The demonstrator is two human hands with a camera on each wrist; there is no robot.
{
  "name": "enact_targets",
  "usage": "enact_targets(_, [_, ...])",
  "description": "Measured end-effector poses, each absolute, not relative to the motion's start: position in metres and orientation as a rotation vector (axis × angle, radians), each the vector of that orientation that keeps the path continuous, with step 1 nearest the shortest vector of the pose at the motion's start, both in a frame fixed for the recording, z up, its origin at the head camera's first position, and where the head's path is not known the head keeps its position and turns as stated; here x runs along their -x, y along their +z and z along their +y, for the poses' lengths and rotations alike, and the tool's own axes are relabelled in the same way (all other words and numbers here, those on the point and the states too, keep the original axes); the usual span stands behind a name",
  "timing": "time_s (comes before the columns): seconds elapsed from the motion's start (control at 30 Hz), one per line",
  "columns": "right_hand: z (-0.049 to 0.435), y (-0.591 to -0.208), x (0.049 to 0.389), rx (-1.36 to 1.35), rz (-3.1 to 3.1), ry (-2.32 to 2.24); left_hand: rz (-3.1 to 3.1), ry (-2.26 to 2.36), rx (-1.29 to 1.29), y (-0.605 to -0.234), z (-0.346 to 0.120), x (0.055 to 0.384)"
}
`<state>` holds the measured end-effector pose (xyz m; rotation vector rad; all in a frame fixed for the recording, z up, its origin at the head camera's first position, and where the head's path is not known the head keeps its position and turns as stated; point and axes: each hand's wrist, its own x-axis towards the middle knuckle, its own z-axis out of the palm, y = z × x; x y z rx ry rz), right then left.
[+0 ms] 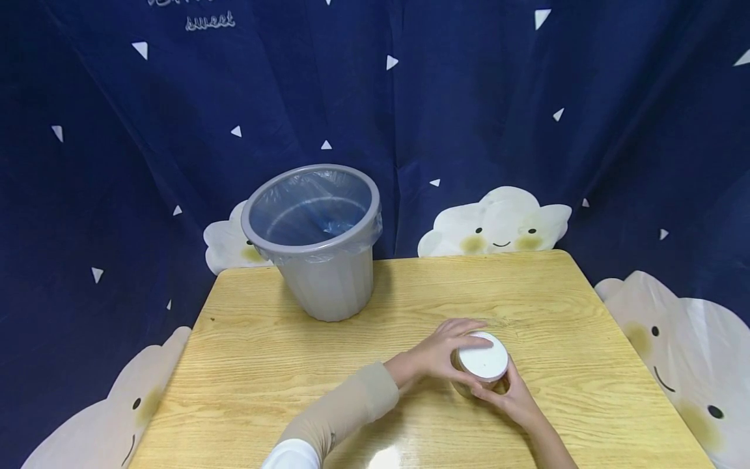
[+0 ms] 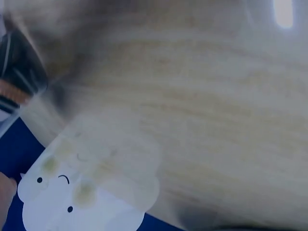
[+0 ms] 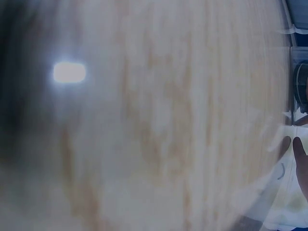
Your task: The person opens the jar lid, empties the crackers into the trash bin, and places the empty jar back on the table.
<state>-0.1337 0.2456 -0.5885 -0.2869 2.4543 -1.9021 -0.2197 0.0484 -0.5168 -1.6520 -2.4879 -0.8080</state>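
Navy curtain (image 1: pixel 469 117) across upper frame, white triangles (image 1: pixel 541 18) scattered; "sweet" lettering (image 1: pixel 209 22) upper left. Smiling cloud prints (image 1: pixel 498 225) low on both sides. Yellowish wood-grain tabletop (image 1: pixel 586 391) lower centre; light glare (image 1: pixel 385 458) bottom centre.

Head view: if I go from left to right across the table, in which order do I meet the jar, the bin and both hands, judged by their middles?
Bin, left hand, jar, right hand.
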Motion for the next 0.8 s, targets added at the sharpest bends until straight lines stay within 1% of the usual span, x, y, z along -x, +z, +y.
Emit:
enact_targets(0.3, [0.246,-0.59,0.134,0.253,2.463,-1.914,-2.603,-0.715,1.829,-0.505,0.051,0.232])
enact_targets(0.5, [0.245,-0.59,0.134,0.26,2.467,-1.913,-2.577,-0.404,1.953,-0.493,0.052,0.241])
enact_targets(0.63, [0.245,-0.59,0.134,0.265,2.467,-1.918,-2.548,-0.258,1.984,-0.489,0.054,0.245])
enact_targets(0.8, [0.245,-0.589,0.135,0.264,2.473,-1.908,-2.532,-0.258,1.996,-0.486,0.055,0.246])
